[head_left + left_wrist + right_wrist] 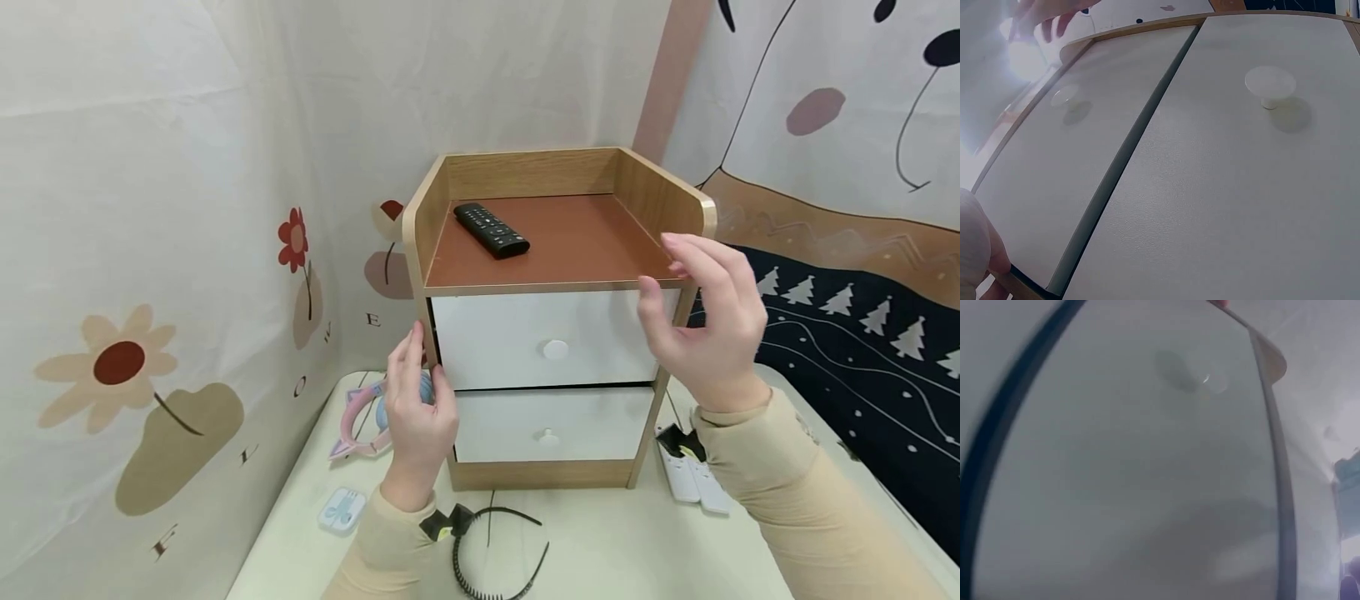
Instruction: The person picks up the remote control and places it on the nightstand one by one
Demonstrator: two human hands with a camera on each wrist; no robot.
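Touching the cabinet [555, 317] at its left edge, the left hand [418, 417] is straight-fingered; the right hand [708, 321] hovers, spread, by the opposite edge. Only the head view shows the black remote [491, 231] on top; the left wrist's shows two knobs [1270, 82], the right's one.

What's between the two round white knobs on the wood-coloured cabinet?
The head view shows parts of both smooth white drawer fronts, split by a thin dark gap.
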